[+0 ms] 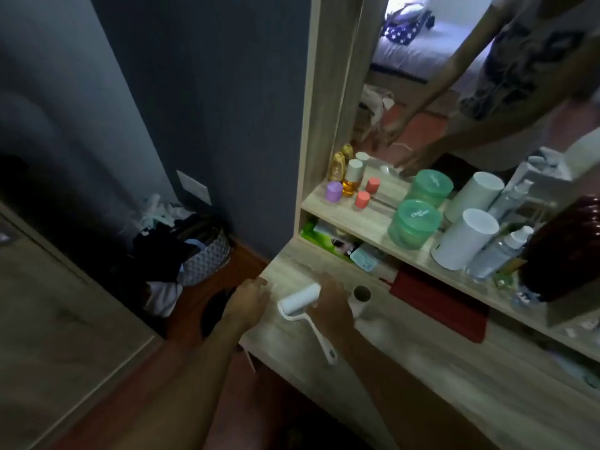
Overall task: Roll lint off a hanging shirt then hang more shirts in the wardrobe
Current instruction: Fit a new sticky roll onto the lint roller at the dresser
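The right hand (331, 302) comes down over the head end of the white lint roller (300, 299), fingers curved across the far side of the roll; whether that grip has really closed on it or only rests on it I cannot tell, since the hand hides its own fingertips. The roller lies flat on the wooden table (438, 368), its handle pointing back toward the person. The left hand (250, 300) sits just beside the roll at the table's left corner, fingers loosely bent and holding nothing that I can see. Just past the right hand stands a short cardboard tube (361, 298), and beyond that a red cloth (441, 303) under the shelf (357, 219) of bottles and jars. A laundry basket (204, 258) heaped with clothes sits on the floor by the dark wall. No hanging shirt shows from here, so the rolling looks not yet begun. The risks I judge likeliest: lifting by the sticky roll instead of the handle, so the sheet clings to the fingers or peels, and a careless sweep knocking the tube over or off the near corner.
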